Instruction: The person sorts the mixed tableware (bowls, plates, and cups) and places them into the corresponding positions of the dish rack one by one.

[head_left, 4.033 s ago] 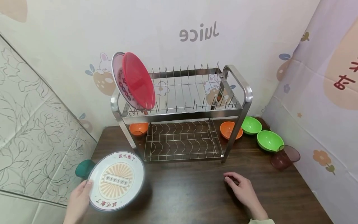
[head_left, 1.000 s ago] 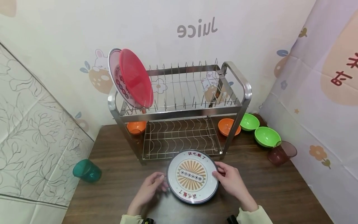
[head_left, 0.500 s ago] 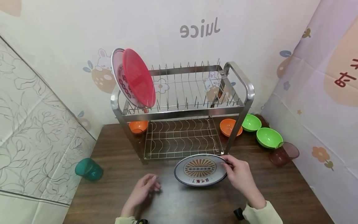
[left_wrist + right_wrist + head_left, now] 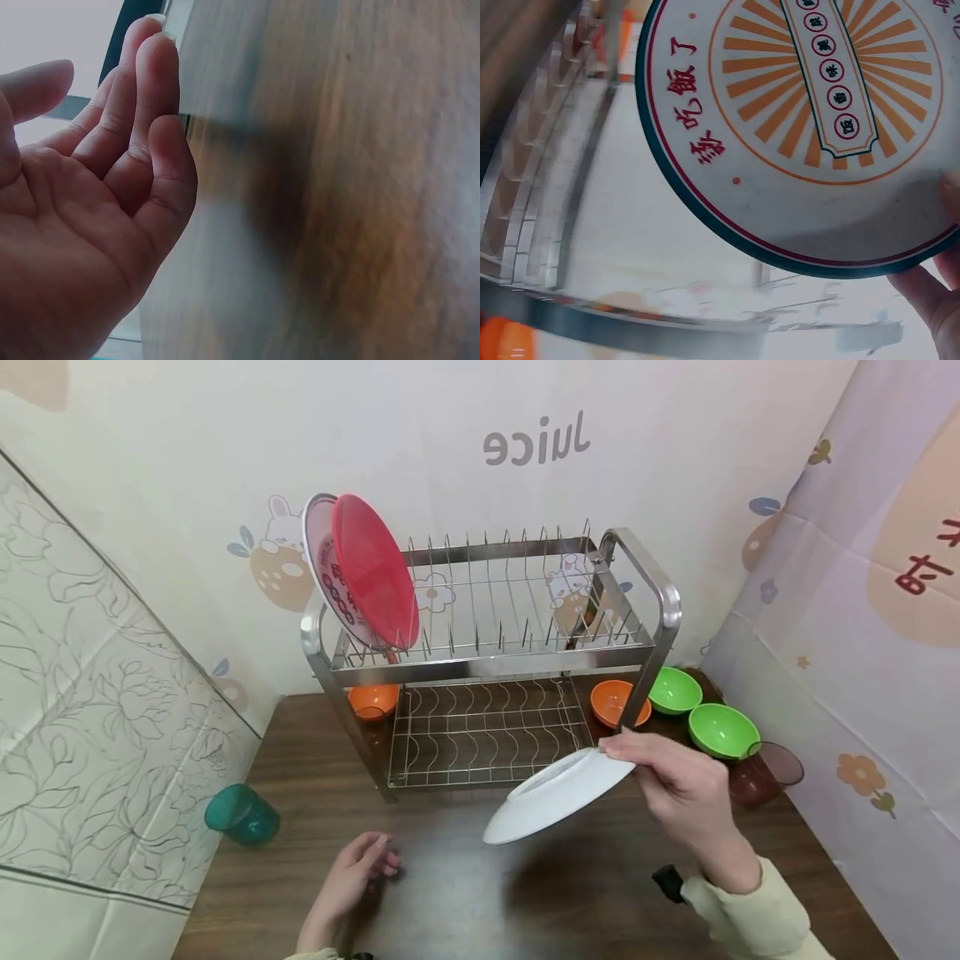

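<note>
Our right grip pinches the plate by its rim, tilted above the surface near the rack; our left grip is empty, fingers relaxed. The hold seems secure, though partly hidden; we should turn the plate slowly.

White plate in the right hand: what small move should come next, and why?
Probably lift the plate toward the rack's upper tier: the right hand grips it by its edge, tilted, and two dishes already stand there with free slots beside them.
</note>
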Demonstrator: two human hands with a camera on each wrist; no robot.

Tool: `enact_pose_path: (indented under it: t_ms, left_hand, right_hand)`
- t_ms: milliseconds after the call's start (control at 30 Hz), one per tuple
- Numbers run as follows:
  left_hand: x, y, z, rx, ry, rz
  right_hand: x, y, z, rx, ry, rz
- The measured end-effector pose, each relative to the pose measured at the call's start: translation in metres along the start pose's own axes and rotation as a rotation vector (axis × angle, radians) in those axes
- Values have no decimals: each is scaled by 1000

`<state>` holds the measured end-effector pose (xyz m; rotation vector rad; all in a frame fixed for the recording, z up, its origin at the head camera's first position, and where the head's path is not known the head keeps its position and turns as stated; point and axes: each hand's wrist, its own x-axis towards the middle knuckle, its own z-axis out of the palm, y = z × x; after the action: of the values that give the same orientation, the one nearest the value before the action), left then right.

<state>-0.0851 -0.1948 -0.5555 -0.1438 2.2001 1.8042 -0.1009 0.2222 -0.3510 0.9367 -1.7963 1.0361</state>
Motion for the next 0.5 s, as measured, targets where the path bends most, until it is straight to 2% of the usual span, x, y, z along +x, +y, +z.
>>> enact_pose_path:
  t_ms: [133, 233, 333, 500]
  left_hand:
    - [-4, -5, -4, 25, 17, -63]
    - [-8, -11, -7, 39, 17, -98]
    - [-10, -13, -9, 33, 9, -85]
    - [-11, -9, -9, 35, 5, -66]
  right_hand:
    - [33, -11, -1, 164, 68, -107]
    - [50, -15, -3, 261, 98, -152]
    - [63, -18, -7, 364, 127, -172]
    - [87, -25, -8, 491, 232, -184]
